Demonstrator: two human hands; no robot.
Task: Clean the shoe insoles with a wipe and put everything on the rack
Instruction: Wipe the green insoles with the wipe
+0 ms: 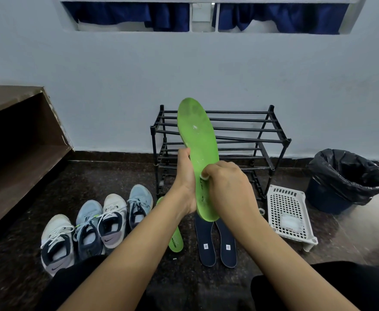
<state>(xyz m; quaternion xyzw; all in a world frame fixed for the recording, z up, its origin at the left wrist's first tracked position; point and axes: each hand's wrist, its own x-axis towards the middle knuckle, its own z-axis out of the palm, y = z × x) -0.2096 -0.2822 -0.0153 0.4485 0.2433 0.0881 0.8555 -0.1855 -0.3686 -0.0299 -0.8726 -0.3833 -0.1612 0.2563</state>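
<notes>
I hold a green insole (197, 135) upright in front of the black shoe rack (240, 140). My left hand (185, 176) grips its left edge from behind. My right hand (226, 187) presses a small white wipe (204, 176) against the insole's face, the wipe mostly hidden under my curled fingers. A second green insole (176, 241) lies on the floor, partly covered by my left forearm. Two dark blue insoles (217, 243) lie side by side on the floor below my hands.
Several sneakers (94, 225), white and light blue, stand in a row at the left. A white plastic basket (289, 214) holding a wipe pack sits right of the rack. A bin with a black liner (348, 178) stands far right. Wooden stairs (15, 142) rise at left.
</notes>
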